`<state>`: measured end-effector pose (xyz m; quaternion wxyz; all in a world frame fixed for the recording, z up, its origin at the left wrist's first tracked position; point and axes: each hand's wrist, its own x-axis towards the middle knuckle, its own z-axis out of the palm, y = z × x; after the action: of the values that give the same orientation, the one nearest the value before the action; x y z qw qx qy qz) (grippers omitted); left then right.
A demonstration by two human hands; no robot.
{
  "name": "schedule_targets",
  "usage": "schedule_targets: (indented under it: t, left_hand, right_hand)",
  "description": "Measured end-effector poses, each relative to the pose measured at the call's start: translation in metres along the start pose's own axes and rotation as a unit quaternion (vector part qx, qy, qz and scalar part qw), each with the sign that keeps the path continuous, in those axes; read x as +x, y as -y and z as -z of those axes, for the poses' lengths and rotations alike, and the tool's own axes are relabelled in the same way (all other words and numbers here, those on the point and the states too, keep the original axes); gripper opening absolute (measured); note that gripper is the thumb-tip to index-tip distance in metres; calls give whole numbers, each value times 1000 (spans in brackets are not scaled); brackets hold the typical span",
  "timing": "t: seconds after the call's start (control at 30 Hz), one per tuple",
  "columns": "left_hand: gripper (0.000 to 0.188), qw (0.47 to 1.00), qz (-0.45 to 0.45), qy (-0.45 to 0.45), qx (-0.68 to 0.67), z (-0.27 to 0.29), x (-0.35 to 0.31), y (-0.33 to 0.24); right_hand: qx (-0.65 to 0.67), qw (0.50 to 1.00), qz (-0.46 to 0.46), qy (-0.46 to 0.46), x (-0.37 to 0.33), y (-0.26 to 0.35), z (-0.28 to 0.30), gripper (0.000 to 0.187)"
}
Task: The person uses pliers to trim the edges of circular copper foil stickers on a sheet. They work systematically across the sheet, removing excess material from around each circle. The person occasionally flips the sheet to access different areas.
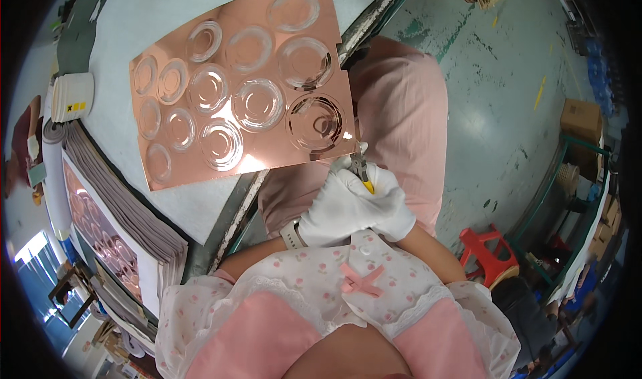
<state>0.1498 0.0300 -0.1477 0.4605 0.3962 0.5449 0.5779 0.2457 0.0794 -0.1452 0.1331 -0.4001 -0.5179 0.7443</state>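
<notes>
A thin shiny copper sheet [261,153], stamped with several round ring patterns of differing sizes, lies on a pale table covering and juts past the table's edge toward me. Both my hands wear white gloves and meet just below its near right corner. In my right hand [389,202] is a pair of small pliers [362,167] with a yellow-marked handle; their jaws are up against that corner. My left hand [334,202], a watch on its wrist, has its fingers closed at the sheet's lower edge, partly overlapped by the right hand.
The table's dark, worn edge [241,208] runs diagonally in front of me. To the left stand a thick stack of grey sheets [134,198] and another patterned copper sheet [100,235]. A red stool [485,252], a green rack [542,212] and cardboard boxes [580,119] are on the right.
</notes>
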Motion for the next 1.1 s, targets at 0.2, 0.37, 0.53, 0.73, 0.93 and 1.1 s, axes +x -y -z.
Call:
schedule_targets:
  t: [0.2, 0.37, 0.53, 0.73, 0.93, 1.1]
  left_hand:
    - [25, 980, 122, -25, -156, -7, 3, -23]
    - [26, 994, 77, -65, -51, -10, -4, -10]
    - [32, 995, 34, -90, 34, -9, -4, -1]
    - [34, 964, 233, -45, -118, 10, 10, -23]
    - [42, 975, 22, -30, 221, 44, 16, -18]
    - [42, 957, 37, -41, 284, 39, 17, -34]
  right_hand:
    - [-15, 999, 6, -41, 6, 0, -8, 21]
    - [-36, 997, 46, -48, 14, -4, -13, 23]
    - [-4, 998, 22, -54, 18, -8, -18, 22]
    - [-79, 987, 106, -94, 13, -2, -18, 26]
    - [7, 993, -120, 6, 3, 33, -7, 32]
    - [273, 944, -167, 83, -6, 23, 7, 35]
